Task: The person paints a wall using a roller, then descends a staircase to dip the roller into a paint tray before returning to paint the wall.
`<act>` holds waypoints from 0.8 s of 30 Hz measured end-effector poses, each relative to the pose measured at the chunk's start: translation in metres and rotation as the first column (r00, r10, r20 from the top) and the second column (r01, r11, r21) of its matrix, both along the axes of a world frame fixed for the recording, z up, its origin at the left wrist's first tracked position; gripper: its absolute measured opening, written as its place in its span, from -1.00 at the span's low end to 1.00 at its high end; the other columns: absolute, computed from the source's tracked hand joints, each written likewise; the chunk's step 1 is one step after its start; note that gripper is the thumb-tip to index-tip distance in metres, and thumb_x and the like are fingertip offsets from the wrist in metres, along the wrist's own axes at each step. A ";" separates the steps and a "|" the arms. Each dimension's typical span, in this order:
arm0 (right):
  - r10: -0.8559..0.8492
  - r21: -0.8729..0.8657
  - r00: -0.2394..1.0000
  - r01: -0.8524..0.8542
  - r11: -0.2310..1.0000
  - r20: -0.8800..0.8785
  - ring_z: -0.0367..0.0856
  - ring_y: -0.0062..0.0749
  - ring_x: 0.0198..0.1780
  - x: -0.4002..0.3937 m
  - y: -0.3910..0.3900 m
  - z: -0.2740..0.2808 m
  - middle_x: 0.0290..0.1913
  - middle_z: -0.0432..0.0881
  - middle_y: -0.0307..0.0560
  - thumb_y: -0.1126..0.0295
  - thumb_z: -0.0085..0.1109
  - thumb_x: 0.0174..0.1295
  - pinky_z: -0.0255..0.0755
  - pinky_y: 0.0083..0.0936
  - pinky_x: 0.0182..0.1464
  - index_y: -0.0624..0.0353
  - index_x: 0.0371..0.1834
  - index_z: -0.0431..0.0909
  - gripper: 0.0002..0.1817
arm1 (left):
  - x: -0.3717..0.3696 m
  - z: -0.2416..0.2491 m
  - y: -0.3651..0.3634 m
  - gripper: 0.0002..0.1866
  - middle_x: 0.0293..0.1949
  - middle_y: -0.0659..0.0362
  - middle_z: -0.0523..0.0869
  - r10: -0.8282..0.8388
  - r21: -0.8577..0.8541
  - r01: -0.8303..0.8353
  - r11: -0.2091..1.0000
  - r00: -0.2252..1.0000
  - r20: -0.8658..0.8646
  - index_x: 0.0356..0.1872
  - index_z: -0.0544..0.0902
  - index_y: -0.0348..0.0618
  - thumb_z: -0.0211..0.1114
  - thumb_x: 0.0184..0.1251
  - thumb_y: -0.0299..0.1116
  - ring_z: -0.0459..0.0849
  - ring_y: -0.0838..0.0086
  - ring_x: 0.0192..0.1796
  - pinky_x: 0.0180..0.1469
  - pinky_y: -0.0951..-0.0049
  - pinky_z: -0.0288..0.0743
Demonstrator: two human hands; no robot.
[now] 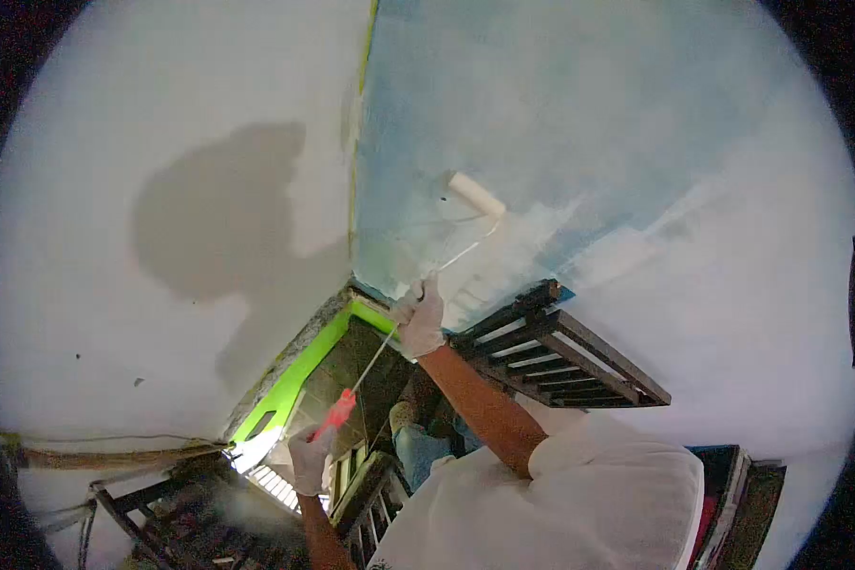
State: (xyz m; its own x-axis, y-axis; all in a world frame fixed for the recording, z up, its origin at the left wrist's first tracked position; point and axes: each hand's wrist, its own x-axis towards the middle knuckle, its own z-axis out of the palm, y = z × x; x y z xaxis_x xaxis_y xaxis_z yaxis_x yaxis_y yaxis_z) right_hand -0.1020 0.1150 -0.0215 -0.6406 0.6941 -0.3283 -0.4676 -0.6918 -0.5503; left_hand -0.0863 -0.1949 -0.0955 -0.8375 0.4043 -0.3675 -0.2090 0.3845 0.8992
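Left hand clasps the red handle while the right hand closes round the metal rod of the paint roller, seemingly bracing its long reach

A pale wall is carrying a broad grey shadow and meeting a blue wall with whitish patches along a yellowish edge. Below, a bright green strip is running diagonally, dark slatted furniture is jutting out, and white light is glaring near the strip's lower end.
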 end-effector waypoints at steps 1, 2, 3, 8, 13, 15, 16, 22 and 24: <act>0.002 -0.001 1.000 -0.002 1.000 0.004 0.01 -0.54 -0.80 0.001 0.003 0.010 -0.81 0.06 -0.39 -0.03 -0.22 0.44 -0.11 -0.51 -0.72 -0.14 -0.69 0.18 -0.51 | -0.010 0.011 0.007 -0.71 -0.63 0.41 0.48 0.002 -0.001 -0.002 1.000 1.000 0.004 -0.51 0.69 -0.28 0.33 0.17 -0.21 0.37 0.73 -0.55 -0.54 0.62 0.18; -0.030 0.035 0.999 0.031 0.999 -0.023 -0.02 -0.54 -0.80 -0.002 0.009 0.035 -0.81 0.06 -0.39 -0.03 -0.23 0.45 -0.12 -0.50 -0.72 -0.13 -0.71 0.16 -0.49 | -0.022 0.020 0.016 -0.70 -0.64 0.40 0.48 -0.011 -0.044 0.013 0.999 0.998 0.067 -0.55 0.67 -0.28 0.33 0.16 -0.21 0.37 0.73 -0.55 -0.53 0.63 0.17; -0.064 0.073 0.997 0.067 0.995 -0.052 -0.05 -0.54 -0.80 -0.003 0.016 0.064 -0.81 0.05 -0.39 -0.04 -0.24 0.45 -0.12 -0.49 -0.71 -0.13 -0.72 0.14 -0.47 | -0.034 0.033 0.029 -0.68 -0.65 0.39 0.47 -0.023 -0.083 0.034 0.996 0.992 0.128 -0.59 0.66 -0.28 0.33 0.16 -0.20 0.37 0.73 -0.55 -0.52 0.64 0.17; -0.063 0.372 0.973 0.143 0.917 -0.221 -0.05 -0.56 -0.81 0.014 0.051 0.199 -0.83 0.02 -0.42 -0.06 -0.23 0.45 -0.15 -0.50 -0.74 -0.13 -0.76 0.13 -0.43 | -0.051 0.154 0.095 -0.66 -0.68 0.37 0.47 -0.152 0.153 0.143 0.978 0.987 0.053 -0.70 0.58 -0.20 0.29 0.16 -0.20 0.36 0.73 -0.56 -0.48 0.62 0.17; -0.147 0.407 0.982 0.184 0.895 -0.121 -0.03 -0.58 -0.82 0.012 0.051 0.168 -0.81 0.06 -0.43 -0.10 -0.25 0.44 -0.12 -0.51 -0.75 -0.12 -0.67 0.20 -0.49 | -0.019 0.121 0.083 -0.65 -0.65 0.35 0.48 -0.176 0.079 0.165 0.983 0.969 0.171 -0.68 0.52 -0.16 0.20 0.23 -0.19 0.39 0.68 -0.56 -0.49 0.62 0.19; -0.159 0.213 0.987 0.150 0.966 0.028 -0.03 -0.58 -0.82 0.006 0.036 0.105 -0.79 0.09 -0.42 -0.12 -0.20 0.42 -0.12 -0.53 -0.75 -0.11 -0.61 0.22 -0.51 | -0.004 0.053 0.055 -0.70 -0.65 0.34 0.48 -0.094 0.068 0.075 0.995 0.936 0.338 -0.62 0.55 -0.17 0.25 0.24 -0.23 0.40 0.65 -0.58 -0.55 0.53 0.22; -0.157 0.188 0.973 0.124 0.974 0.172 0.01 -0.57 -0.82 0.003 0.028 0.079 -0.79 0.08 -0.42 -0.12 -0.18 0.41 -0.10 -0.54 -0.75 -0.10 -0.62 0.22 -0.52 | -0.001 0.026 0.038 -0.74 -0.65 0.34 0.49 -0.106 -0.024 0.129 0.991 0.891 0.441 -0.59 0.56 -0.19 0.28 0.24 -0.28 0.41 0.63 -0.59 -0.58 0.48 0.24; 0.003 0.002 0.950 -0.004 1.000 0.312 0.07 -0.53 -0.80 0.024 0.009 -0.006 -0.77 0.11 -0.38 -0.09 -0.15 0.40 -0.03 -0.53 -0.74 -0.09 -0.60 0.24 -0.54 | 0.026 -0.021 -0.010 -0.68 -0.69 0.30 0.47 -0.055 0.039 0.040 0.998 0.803 0.593 -0.52 0.59 -0.19 0.40 0.15 -0.15 0.34 0.47 -0.71 -0.62 0.47 0.22; -0.032 0.311 0.968 -0.049 0.949 0.250 0.07 -0.55 -0.77 0.016 0.015 0.029 -0.75 0.12 -0.38 -0.05 -0.17 0.42 -0.03 -0.54 -0.72 -0.09 -0.58 0.25 -0.56 | 0.024 -0.059 -0.006 -0.78 -0.65 0.22 0.49 -0.287 0.010 0.289 0.957 0.947 0.142 -0.38 0.58 -0.16 0.37 0.11 -0.25 0.39 0.34 -0.66 -0.61 0.45 0.24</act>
